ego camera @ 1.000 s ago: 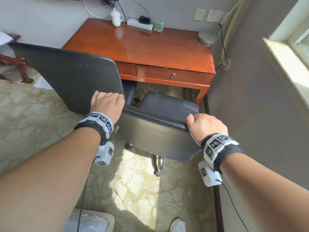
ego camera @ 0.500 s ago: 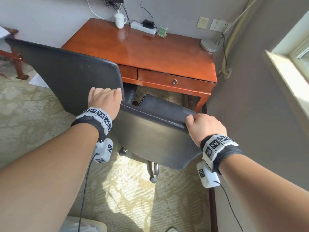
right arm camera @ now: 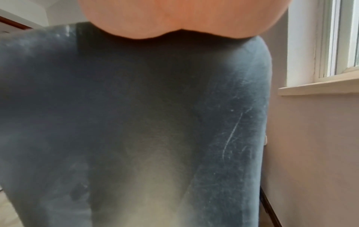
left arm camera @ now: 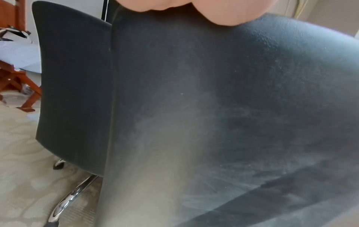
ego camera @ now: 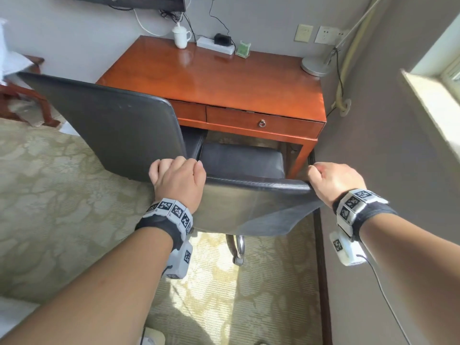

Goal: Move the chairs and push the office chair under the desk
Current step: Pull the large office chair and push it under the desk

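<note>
Black leather office chair (ego camera: 249,210) sitting partly beneath a reddish wooden desk (ego camera: 224,78).
Left hand (ego camera: 179,180) and right hand (ego camera: 332,181) are curling fingers over its scuffed backrest top.

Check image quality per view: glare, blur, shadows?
Head view: sharp, wide-angle bend at the edges, window glare on the desk and a sun patch on the carpet. Left wrist view: soft, office chair backrest fills the frame, left hand a blurred blob. Right wrist view: similar, right hand blurred, window overexposed.

Office chair (ego camera: 249,210) further under desk (ego camera: 224,78)
</note>
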{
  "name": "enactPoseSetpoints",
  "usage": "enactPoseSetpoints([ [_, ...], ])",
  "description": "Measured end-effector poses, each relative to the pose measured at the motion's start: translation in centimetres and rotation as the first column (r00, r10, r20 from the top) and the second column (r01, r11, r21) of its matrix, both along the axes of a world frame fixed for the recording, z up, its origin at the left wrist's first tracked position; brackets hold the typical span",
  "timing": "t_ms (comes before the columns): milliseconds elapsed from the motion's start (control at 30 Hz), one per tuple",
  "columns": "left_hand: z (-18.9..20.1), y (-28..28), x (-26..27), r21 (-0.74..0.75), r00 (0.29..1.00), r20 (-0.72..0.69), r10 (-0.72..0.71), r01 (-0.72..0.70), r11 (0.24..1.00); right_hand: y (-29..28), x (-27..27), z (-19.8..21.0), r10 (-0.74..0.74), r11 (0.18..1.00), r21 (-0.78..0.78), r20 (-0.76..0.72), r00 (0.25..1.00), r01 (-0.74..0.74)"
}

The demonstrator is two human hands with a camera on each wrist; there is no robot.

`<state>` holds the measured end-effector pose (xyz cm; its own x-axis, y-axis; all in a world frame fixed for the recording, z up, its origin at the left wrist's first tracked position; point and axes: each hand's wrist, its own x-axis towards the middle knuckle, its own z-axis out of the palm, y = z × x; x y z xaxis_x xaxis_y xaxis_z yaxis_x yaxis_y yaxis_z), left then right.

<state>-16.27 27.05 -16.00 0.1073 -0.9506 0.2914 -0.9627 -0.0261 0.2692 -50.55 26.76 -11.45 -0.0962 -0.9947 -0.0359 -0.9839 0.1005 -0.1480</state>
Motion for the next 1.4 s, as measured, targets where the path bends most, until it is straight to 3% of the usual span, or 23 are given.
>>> enactPoseSetpoints([
  [400,0.9,-8.3,2.9,0.024,0.998,0.016,-0.059,0.058,0.998,-3.7,2.6,-0.2,-0.057,0.998,-0.033,0.038,0.998,0.059],
  [1167,0.0,-19.3,-3.2,0.037,1.0,0.0,-0.025,0.025,0.999,-17.6,-3.3,-1.4,-0.038,0.998,-0.054,0.032,0.999,0.04],
  [1400,1.4,-20.9,-2.4,0.139,0.998,0.032,-0.053,0.049,0.989,-18.8,-2.6,-0.9,-0.069,0.997,-0.015,0.022,0.997,0.069],
])
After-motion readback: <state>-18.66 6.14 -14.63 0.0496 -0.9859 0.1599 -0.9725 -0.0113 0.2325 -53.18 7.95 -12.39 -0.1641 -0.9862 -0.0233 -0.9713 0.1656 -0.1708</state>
